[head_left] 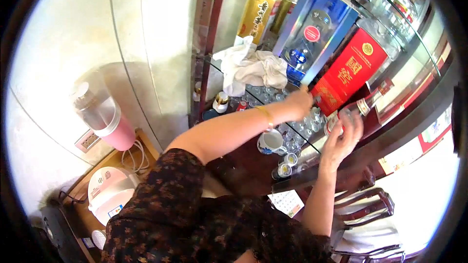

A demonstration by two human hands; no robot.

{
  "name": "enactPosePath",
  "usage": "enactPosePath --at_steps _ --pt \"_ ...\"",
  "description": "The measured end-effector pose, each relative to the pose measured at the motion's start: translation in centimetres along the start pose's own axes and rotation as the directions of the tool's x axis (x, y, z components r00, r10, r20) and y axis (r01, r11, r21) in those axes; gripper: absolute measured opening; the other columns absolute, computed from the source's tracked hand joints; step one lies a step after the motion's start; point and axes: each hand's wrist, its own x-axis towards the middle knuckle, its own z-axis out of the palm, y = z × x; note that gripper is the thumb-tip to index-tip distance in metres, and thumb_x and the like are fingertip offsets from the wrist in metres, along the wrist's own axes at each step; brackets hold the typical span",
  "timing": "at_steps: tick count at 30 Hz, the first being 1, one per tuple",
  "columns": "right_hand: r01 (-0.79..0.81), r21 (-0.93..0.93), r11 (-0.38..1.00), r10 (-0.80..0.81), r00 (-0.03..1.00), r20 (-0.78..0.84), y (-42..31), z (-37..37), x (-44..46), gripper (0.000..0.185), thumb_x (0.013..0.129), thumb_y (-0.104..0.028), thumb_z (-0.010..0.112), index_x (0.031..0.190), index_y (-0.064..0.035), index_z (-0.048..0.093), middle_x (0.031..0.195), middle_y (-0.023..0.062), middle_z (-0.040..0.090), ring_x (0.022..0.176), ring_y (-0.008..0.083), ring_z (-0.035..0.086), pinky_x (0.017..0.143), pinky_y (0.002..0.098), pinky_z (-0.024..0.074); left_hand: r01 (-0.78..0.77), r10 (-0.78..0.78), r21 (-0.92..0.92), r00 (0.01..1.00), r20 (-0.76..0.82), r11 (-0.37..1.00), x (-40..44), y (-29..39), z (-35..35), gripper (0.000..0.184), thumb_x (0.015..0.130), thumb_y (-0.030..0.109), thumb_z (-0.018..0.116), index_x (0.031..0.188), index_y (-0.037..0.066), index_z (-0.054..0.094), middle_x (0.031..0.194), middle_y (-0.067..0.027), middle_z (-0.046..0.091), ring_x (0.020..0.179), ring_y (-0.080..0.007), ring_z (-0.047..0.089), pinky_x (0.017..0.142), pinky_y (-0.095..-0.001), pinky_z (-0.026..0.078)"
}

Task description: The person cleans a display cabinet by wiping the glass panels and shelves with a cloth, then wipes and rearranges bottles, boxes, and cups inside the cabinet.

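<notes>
My left hand (pixel 298 104), with a gold bracelet on its wrist, reaches into a glass cabinet beside the base of a red box (pixel 352 70). Its fingers are curled closed, and what lies in them is hidden. At the right, my right hand (pixel 341 139) has its thumb and fingers around the lower part of a clear glass bottle (pixel 361 106) with a red and white label, which leans to the right. Small clear glasses (pixel 292 139) crowd the shelf below my left hand. A white cloth (pixel 253 70) lies crumpled on the shelf.
A blue box (pixel 314 34) and a gold box (pixel 257 17) stand behind. A patterned mug (pixel 270 142) sits near the front, and an upper glass shelf edge (pixel 407 22) overhangs. At left are a pink-based jug (pixel 105 117) and a white appliance (pixel 111 190). Dark chairs (pixel 368 209) stand at lower right.
</notes>
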Motion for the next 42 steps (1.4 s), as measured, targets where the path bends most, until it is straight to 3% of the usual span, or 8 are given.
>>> enactPosePath --at_steps 3,10,14,20,26,32,38,42 --pt "-0.039 -0.114 0.993 0.017 0.982 -0.188 1.3 -0.6 2.9 0.041 0.083 -0.01 0.058 0.121 0.0 0.047 0.13 0.0248 0.036 0.121 0.0378 0.036 0.099 0.042 0.0321 0.037 -0.02 0.031 0.894 -0.448 0.999 -2.3 -2.1 -5.0 0.018 0.081 0.007 0.051 0.097 0.0 0.056 0.095 -0.0214 0.052 0.079 -0.0365 0.059 0.068 -0.0449 0.049" --pt "-0.2 -0.076 0.977 0.185 0.967 -0.175 4.6 2.5 6.4 0.073 0.076 -0.019 0.067 0.133 0.0043 0.028 0.128 0.0307 0.036 0.12 0.0415 0.037 0.1 0.0448 0.0302 0.467 -0.387 0.293 0.874 -0.293 0.834 -6.1 -7.6 -14.1 0.073 0.072 0.053 0.063 0.129 0.012 0.043 0.121 -0.0233 0.049 0.106 -0.0344 0.054 0.083 -0.0407 0.047" --pt "-0.272 -0.155 0.95 0.231 0.942 -0.242 5.9 3.0 8.0 0.074 0.076 -0.02 0.068 0.132 0.0071 0.028 0.122 0.0293 0.044 0.115 0.0409 0.042 0.098 0.0444 0.0327 0.374 -0.389 0.268 0.921 0.004 0.888 -5.9 -9.3 -12.6 0.072 0.069 0.056 0.063 0.125 0.014 0.046 0.114 -0.0198 0.055 0.1 -0.0348 0.057 0.081 -0.0418 0.048" --pt "-0.418 -0.055 0.907 0.408 0.903 -0.132 8.7 4.1 9.1 0.059 0.081 -0.019 0.064 0.126 0.0068 0.035 0.104 0.0216 0.054 0.093 0.0324 0.058 0.081 0.0395 0.0463 0.081 -0.079 0.188 0.997 -0.02 0.979 -4.8 -3.2 -6.9 0.039 0.073 0.037 0.062 0.109 0.023 0.062 0.089 -0.0114 0.065 0.08 -0.0289 0.063 0.069 -0.0415 0.05" --pt "-0.318 0.035 0.947 0.32 0.939 -0.126 8.3 4.4 9.7 0.039 0.085 -0.004 0.053 0.119 0.0074 0.039 0.098 0.0196 0.055 0.085 0.0273 0.058 0.072 0.0369 0.0466 -0.063 0.067 0.043 0.993 -0.102 0.997 -3.8 0.7 -3.6 0.041 0.072 0.032 0.07 0.107 0.013 0.061 0.097 -0.0142 0.061 0.097 -0.03 0.056 0.082 -0.0397 0.046" --pt "-0.212 0.18 0.96 0.235 0.965 -0.113 5.0 4.4 11.5 0.046 0.085 -0.003 0.055 0.126 0.0048 0.036 0.111 0.0187 0.053 0.101 0.025 0.055 0.088 0.0326 0.042 -0.305 0.272 -0.348 0.952 -0.144 0.887 -1.1 -8.0 -4.0 0.039 0.079 0.019 0.062 0.116 0.011 0.055 0.117 -0.0219 0.045 0.103 -0.0353 0.05 0.092 -0.0378 0.04" --pt "0.018 0.345 0.938 0.02 0.994 -0.107 -0.6 5.8 14.6 0.049 0.089 -0.011 0.056 0.129 0.0042 0.034 0.111 0.0143 0.057 0.102 0.0188 0.056 0.087 0.0288 0.0435 0.396 -0.297 0.166 0.856 -0.424 0.903 -4.7 -14.0 -10.7 0.028 0.079 0.007 0.051 0.104 0.002 0.06 0.111 -0.0263 0.05 0.095 -0.0389 0.057 0.08 -0.04 0.049" --pt "0.06 0.388 0.92 -0.029 0.996 -0.084 -3.3 8.7 14.4 0.048 0.088 -0.011 0.057 0.128 0.0038 0.035 0.109 0.0137 0.057 0.1 0.0184 0.056 0.087 0.0295 0.0444 0.479 -0.356 0.246 0.838 -0.414 0.842 -6.2 -14.9 -11.4 0.022 0.077 0.008 0.054 0.097 0.002 0.062 0.105 -0.0237 0.054 0.096 -0.0358 0.059 0.076 -0.0396 0.05"
